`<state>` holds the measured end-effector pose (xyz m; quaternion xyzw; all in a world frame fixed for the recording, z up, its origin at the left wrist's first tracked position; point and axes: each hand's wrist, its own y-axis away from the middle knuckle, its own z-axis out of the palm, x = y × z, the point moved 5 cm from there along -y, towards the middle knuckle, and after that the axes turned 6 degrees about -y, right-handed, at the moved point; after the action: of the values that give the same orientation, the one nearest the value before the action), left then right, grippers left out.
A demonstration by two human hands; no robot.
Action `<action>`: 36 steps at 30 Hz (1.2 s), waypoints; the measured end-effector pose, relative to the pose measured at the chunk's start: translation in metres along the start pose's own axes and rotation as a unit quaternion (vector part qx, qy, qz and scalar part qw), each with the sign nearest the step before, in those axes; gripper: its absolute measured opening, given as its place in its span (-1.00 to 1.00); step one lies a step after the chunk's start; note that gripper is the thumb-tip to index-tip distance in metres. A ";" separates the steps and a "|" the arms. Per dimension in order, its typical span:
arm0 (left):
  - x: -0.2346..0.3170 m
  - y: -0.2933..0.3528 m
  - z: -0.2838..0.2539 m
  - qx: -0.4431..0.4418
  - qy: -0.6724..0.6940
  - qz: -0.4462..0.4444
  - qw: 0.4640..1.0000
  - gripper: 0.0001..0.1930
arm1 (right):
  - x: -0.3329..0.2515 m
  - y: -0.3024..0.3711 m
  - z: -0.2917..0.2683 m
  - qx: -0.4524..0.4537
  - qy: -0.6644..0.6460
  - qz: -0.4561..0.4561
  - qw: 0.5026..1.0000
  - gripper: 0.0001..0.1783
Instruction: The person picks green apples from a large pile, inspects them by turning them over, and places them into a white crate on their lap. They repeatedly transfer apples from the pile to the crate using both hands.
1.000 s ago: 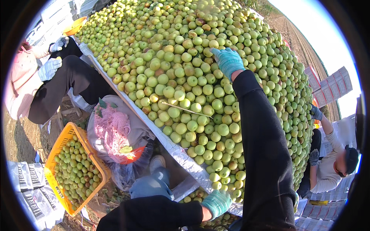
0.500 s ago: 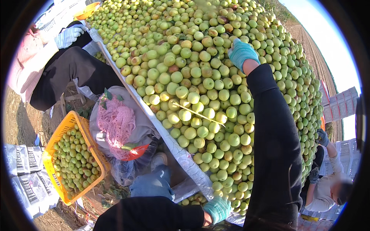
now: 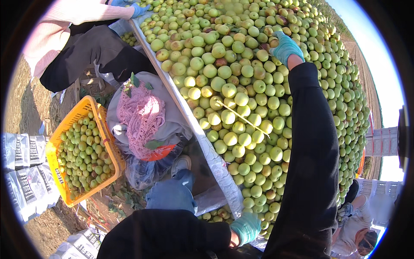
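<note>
A large heap of small round green fruits (image 3: 254, 108), looking like jujubes, fills the middle; some are blotched brown. My right hand (image 3: 288, 47), in a teal glove, reaches to the far part of the heap. Its thumb and fingers close around a brownish jujube (image 3: 274, 42). Low in the view my left hand (image 3: 246, 227), gloved alike, rests against the near edge of the heap beside the pale sheet-covered board (image 3: 207, 157). The fingers of that hand are mostly turned from sight. A thin pale stalk (image 3: 242, 116) lies across the fruits between the hands.
An orange plastic crate (image 3: 113, 162) holding more fruits stands at left. Beside the board lie a pink knitted cloth (image 3: 140, 114) and clear plastic bags (image 3: 144, 172). One co-worker in pink (image 3: 51, 39) sits at upper left; another (image 3: 355, 231) bends at lower right.
My right hand has closed around the brownish jujube. The co-worker's gloved hand at upper left has moved from the lap to the heap's edge. The whole view has shifted slightly.
</note>
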<state>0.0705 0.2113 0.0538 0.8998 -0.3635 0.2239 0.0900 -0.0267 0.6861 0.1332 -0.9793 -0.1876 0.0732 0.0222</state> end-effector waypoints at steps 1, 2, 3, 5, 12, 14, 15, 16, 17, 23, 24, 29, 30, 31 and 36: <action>0.003 0.001 0.003 -0.016 0.017 0.021 1.000 -0.85 | 0.002 0.021 -0.010 0.042 -0.142 -0.078 0.986 -0.42; 0.004 0.002 0.002 -0.008 0.024 0.014 1.000 -0.86 | 0.005 0.038 -0.014 0.049 -0.196 -0.087 0.975 -0.41; 0.004 0.003 0.001 0.002 0.079 0.018 0.997 -0.87 | 0.004 0.061 -0.022 0.080 -0.229 -0.134 0.961 -0.42; 0.006 0.004 -0.002 -0.025 0.085 0.022 0.996 -0.87 | -0.002 0.108 -0.035 0.056 -0.410 -0.203 0.888 -0.42; -0.002 0.022 -0.010 -0.061 -0.021 0.043 0.997 -0.87 | -0.025 0.246 -0.079 0.049 -0.574 -0.159 0.802 -0.43; -0.018 0.029 -0.010 -0.066 -0.036 0.020 0.997 -0.85 | -0.014 0.298 -0.076 0.052 -0.623 -0.065 0.778 -0.46; -0.031 0.031 -0.011 -0.068 -0.096 0.028 0.993 -0.85 | -0.007 0.335 -0.076 0.032 -0.648 -0.064 0.758 -0.52; -0.045 0.033 -0.016 -0.016 -0.131 -0.011 0.991 -0.88 | 0.003 0.368 -0.073 0.031 -0.580 -0.044 0.813 -0.57; -0.060 0.036 -0.021 0.025 -0.168 -0.032 0.985 -0.88 | 0.013 0.404 -0.073 0.022 -0.522 -0.006 0.852 -0.54; -0.118 0.048 -0.034 -0.012 -0.235 -0.037 0.971 -0.67 | -0.007 0.636 0.002 0.070 -0.661 0.234 0.709 -0.49; -0.119 0.053 -0.036 -0.025 -0.231 -0.032 0.972 -0.67 | -0.011 0.662 0.020 0.075 -0.656 0.286 0.695 -0.51; -0.118 0.069 -0.016 -0.068 -0.219 -0.056 0.972 -0.68 | -0.030 0.759 0.092 0.088 -0.572 0.435 0.690 -0.47; -0.115 0.068 -0.012 -0.068 -0.207 -0.027 0.976 -0.68 | -0.036 0.770 0.104 0.106 -0.622 0.440 0.639 -0.46; -0.113 0.068 -0.009 -0.069 -0.196 0.000 0.978 -0.68 | -0.042 0.779 0.116 0.125 -0.663 0.450 0.585 -0.45; -0.094 0.119 -0.001 0.006 0.671 -0.067 0.738 -0.57 | -0.071 0.792 0.148 0.085 -0.549 0.460 0.693 -0.45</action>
<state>-0.0722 0.1841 0.0101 0.5391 -0.1465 0.7653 0.3196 0.1745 -0.0730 -0.0593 -0.7228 0.3144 0.6143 -0.0379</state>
